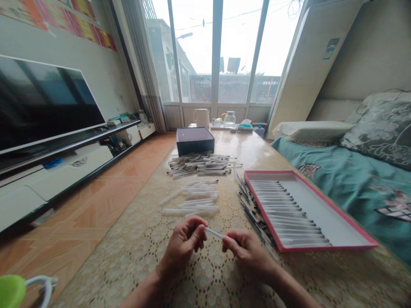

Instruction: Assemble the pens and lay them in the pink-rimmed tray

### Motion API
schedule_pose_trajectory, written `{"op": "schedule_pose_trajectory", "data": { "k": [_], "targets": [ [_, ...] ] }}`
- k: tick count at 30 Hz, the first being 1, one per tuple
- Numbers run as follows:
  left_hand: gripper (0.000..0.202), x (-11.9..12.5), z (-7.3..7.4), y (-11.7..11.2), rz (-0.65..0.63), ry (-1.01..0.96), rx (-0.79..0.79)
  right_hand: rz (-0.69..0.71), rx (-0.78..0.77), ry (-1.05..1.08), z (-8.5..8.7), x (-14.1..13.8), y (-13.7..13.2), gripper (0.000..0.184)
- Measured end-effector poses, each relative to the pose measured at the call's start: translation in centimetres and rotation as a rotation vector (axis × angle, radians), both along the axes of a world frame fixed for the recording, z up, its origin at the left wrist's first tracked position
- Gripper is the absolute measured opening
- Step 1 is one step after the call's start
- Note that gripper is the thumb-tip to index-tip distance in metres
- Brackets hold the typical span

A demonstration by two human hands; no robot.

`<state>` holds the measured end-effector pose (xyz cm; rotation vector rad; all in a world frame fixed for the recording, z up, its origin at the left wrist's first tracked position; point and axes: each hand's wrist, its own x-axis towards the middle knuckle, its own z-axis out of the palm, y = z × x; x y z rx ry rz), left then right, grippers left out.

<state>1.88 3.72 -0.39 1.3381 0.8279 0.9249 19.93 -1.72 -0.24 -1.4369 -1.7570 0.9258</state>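
Note:
A slim white pen (214,232) stretches between my two hands above the patterned tablecloth. My left hand (189,235) pinches one end with thumb and fingers. The other end is in the closed fingers of my right hand (240,246), which hide its tip. Just beyond my hands lie loose translucent pen barrels (195,199). Dark, thin pen parts (253,214), maybe refills, lie to the right against a pink-rimmed tray (327,205). Inside that tray, several pens (282,209) form a row with dark ends to the right.
A heap of dark-tipped pens (202,164) lies farther up the table, before a dark box (195,141). A white jug (201,117), a glass teapot (229,119) and a tissue pack (245,125) stand at the far end. A sofa (321,167) flanks the right side.

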Motion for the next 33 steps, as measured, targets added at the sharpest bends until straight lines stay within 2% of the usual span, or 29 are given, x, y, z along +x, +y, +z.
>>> {"op": "schedule_pose_trajectory", "data": {
  "k": [4, 6, 9, 11, 14, 15, 16, 20, 27, 33],
  "targets": [
    [0.044, -0.1, -0.6, 0.8, 0.064, 0.026, 0.002, -0.082, 0.054, -0.021, 1.2, 0.8, 0.2, 0.038],
    [0.052, -0.3, -0.7, 1.2, 0.139, 0.026, -0.007, -0.146, 0.095, -0.024, 2.7, 2.0, -0.1, 0.035],
    [0.049, -0.5, -0.7, 1.5, 0.232, 0.012, -0.045, -0.190, 0.097, -0.086, 5.6, 5.1, -0.5, 0.031],
    [0.047, -0.5, -0.6, 1.5, 0.260, 0.003, -0.061, -0.215, 0.116, -0.252, 7.3, 7.7, 0.0, 0.028],
    [0.045, -0.3, -0.3, 1.4, 0.281, -0.002, -0.073, -0.350, 0.123, -0.709, 8.5, 11.5, 2.6, 0.024],
    [0.045, -0.3, -0.3, 1.4, 0.287, -0.005, -0.076, -0.420, 0.114, -0.908, 8.4, 12.7, 3.8, 0.024],
    [0.045, -0.3, -0.2, 1.4, 0.294, -0.007, -0.080, -0.460, 0.107, -0.977, 8.1, 13.7, 5.1, 0.023],
    [0.044, -0.3, -0.2, 1.3, 0.313, -0.016, -0.093, -0.558, 0.079, -1.116, 5.7, 16.5, 9.5, 0.028],
    [0.040, -0.3, -0.5, 1.5, 0.294, -0.008, -0.100, -0.536, -0.005, -1.148, 1.9, 18.6, 13.6, 0.029],
    [0.039, -0.3, -0.5, 1.5, 0.293, -0.005, -0.101, -0.492, -0.009, -1.083, 0.8, 19.2, 14.4, 0.031]
  ]
}}
